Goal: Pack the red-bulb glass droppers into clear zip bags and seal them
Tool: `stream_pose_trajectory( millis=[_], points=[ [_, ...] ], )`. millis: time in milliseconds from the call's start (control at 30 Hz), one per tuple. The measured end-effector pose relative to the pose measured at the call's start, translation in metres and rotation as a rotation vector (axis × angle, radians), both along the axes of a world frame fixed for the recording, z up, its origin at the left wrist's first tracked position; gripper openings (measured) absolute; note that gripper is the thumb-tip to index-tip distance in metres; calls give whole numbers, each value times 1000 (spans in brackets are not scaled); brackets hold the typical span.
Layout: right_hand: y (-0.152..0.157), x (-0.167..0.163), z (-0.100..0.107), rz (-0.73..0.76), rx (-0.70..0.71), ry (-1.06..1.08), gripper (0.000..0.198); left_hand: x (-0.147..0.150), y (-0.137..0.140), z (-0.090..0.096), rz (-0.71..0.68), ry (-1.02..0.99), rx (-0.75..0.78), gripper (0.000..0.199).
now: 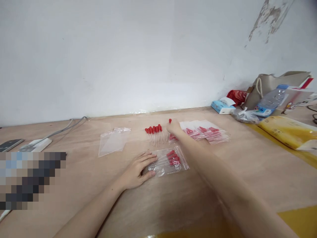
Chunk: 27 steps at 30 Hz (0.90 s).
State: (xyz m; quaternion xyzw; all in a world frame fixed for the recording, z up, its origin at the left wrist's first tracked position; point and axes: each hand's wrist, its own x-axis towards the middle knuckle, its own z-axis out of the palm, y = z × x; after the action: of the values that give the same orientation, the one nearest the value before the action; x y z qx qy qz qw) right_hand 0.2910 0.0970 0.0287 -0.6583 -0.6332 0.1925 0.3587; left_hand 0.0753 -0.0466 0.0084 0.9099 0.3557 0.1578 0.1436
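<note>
On the table in front of me lies a clear zip bag [162, 165] with several red-bulbed droppers [174, 158] inside. My left hand [140, 168] rests flat at the bag's left end, fingers stretched out and thumb apart, touching its edge. Farther back, my right hand [174, 127] is closed around a dropper [170, 121], whose red bulb shows above the fingers; its lower part is mostly hidden. Just left of that hand, loose red-bulbed droppers [154, 129] lie side by side, thin stems toward me. Filled bags [215, 135] overlap in a spread to the right, partly behind my right hand.
Flat clear bags [115, 140] lie at the left. A phone [11, 144] and a white power strip [41, 145] with a cable are farther left. Along the right stand a tissue pack [223, 106], a plastic bottle [272, 100] and a yellow package [287, 132].
</note>
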Motion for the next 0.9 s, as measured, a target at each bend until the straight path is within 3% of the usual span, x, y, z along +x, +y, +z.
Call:
stream_pose_trajectory(
  millis=[133,200,300,433,633,900],
  points=[
    [-38,48,-1,-58,22,171,47,0,0,0,11,5,4,46],
    [-67,72,-6,-55,118,442,47,0,0,0,12,0,9,45],
    [-104,92,-17,-23,160,676,47,0,1,-1,13,-4,10,45],
    [-128,92,-30,-7,177,790,48,1,1,-1,13,-17,11,45],
    [-131,82,-36,20,156,817,50,0,1,-2,9,-31,20,45],
    [-150,70,-34,56,12,905,48,1,0,0,19,-14,16,45]
  ],
)
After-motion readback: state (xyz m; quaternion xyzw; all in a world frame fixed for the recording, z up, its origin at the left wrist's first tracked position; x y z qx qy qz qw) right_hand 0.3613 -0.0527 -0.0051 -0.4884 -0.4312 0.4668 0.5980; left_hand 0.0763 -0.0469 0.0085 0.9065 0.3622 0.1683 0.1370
